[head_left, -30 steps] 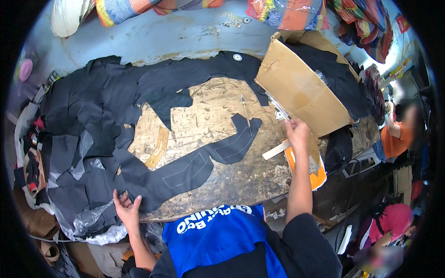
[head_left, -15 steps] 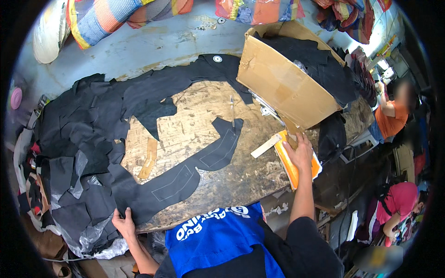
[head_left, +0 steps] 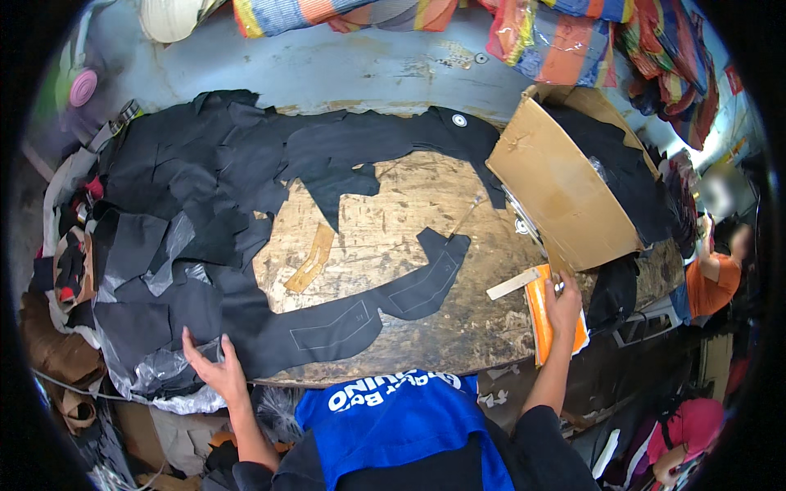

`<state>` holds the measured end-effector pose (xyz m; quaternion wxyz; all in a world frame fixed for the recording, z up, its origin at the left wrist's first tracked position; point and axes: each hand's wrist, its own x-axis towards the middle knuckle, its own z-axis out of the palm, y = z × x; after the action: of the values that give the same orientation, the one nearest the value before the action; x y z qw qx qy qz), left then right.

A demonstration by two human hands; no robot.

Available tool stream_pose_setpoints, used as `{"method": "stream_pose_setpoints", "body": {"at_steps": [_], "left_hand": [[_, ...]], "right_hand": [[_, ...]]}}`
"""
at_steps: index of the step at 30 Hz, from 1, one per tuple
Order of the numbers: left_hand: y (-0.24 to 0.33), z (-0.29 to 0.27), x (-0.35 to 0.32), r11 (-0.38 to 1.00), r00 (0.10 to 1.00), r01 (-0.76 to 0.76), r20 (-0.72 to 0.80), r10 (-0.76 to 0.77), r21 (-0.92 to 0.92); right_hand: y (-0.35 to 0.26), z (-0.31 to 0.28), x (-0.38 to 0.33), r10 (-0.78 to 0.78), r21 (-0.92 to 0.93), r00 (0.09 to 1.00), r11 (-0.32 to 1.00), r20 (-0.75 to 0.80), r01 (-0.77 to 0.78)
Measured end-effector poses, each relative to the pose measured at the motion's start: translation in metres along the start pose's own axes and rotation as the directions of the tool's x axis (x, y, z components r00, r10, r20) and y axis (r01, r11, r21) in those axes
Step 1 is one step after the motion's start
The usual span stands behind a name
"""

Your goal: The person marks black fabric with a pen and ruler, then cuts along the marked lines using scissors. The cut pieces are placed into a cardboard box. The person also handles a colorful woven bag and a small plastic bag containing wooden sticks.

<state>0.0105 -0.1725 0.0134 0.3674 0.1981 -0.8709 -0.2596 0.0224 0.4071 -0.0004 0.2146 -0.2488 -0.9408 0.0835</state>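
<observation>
The left hand (head_left: 214, 366) lies flat with fingers spread, low and left of centre in the frame, pressing on the near end of a long black cut fabric piece (head_left: 360, 315) and gripping nothing. That piece stretches diagonally up and right across the worn wooden table (head_left: 409, 221) toward the middle of the picture. The right hand (head_left: 563, 301), right of centre, rests on an orange booklet (head_left: 540, 323) at the table's edge with fingers curled; whether it grips anything cannot be told. A pale wooden ruler (head_left: 512, 283) lies just beside it, up and left. Above the right hand, a flattened cardboard box (head_left: 561, 192) slants toward the upper right. A heap of black fabric pieces (head_left: 188, 188) fills the left and upper left, with clear plastic film (head_left: 164, 372) near the left hand. A tan paper pattern strip (head_left: 311, 260) lies at centre-left on the table.
</observation>
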Motion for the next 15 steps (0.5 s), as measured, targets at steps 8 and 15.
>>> {"method": "stream_pose_setpoints", "body": {"at_steps": [8,15], "left_hand": [[0.065,0.082,0.014,0.942,0.834,-0.166,0.469,0.292,-0.292],[0.077,0.161,0.028,0.982,0.734,-0.182,0.656,0.175,-0.057]], "right_hand": [[0.000,-0.057,0.031,-0.034,0.166,0.994,0.986,0.101,0.017],[-0.009,-0.057,0.011,-0.146,0.067,0.989,0.987,0.033,0.144]]}}
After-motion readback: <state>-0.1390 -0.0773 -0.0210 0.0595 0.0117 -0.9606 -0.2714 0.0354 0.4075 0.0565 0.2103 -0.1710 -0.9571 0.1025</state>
